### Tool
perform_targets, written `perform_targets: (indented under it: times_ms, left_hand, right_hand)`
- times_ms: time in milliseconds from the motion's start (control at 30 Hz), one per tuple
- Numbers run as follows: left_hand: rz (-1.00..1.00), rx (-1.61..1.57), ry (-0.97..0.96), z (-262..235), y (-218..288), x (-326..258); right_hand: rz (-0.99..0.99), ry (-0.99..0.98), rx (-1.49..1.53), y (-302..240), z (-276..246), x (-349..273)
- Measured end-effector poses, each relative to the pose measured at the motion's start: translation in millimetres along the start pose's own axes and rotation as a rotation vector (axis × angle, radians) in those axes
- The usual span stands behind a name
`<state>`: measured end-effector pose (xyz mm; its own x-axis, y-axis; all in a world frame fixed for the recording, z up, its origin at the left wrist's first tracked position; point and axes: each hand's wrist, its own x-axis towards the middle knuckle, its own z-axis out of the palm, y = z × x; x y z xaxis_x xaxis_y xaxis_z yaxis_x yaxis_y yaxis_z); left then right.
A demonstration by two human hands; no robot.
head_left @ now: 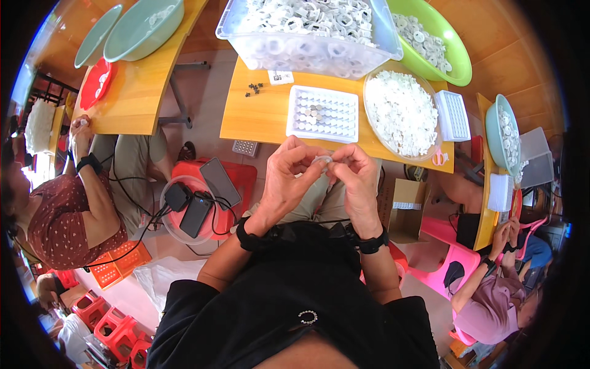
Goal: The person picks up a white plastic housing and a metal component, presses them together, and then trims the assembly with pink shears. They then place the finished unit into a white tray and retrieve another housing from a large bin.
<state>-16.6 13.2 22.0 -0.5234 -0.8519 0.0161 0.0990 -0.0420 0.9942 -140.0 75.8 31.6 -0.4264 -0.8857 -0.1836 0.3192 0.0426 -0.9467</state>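
My left hand [290, 170] and my right hand [354, 174] meet in front of my body, just off the table's near edge. Both pinch one small whitish plastic part [322, 158] between thumbs and fingers; its finer shape is hidden. Just beyond them lies a white tray [292, 126] with rows of small cells, several of which hold little round greyish pieces. To its right stands a round clear tub [367, 101] heaped with small white plastic pieces. A few small black parts [254, 90] lie on the table, left of the tray.
A clear bin [295, 58] of white ring-shaped parts and a green basin [460, 58] sit at the back. Another white tray [453, 117] and scissors [439, 158] are at the right. Phones [220, 181] rest on a red stool at left. People work at both sides.
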Motion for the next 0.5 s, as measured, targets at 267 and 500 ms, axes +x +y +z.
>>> perform_targets:
  times_ms: [267, 500]
  left_hand:
    - [0.036, -0.003, 0.035, -1.6, -0.6, 0.9]
    - [-0.009, -0.020, 0.033, -0.4, -7.8, -2.2]
  right_hand:
    - [0.008, -0.001, 0.130, 6.9, 6.3, 1.9]
    - [-0.086, 0.067, 0.115, 16.7, 9.9, -2.7]
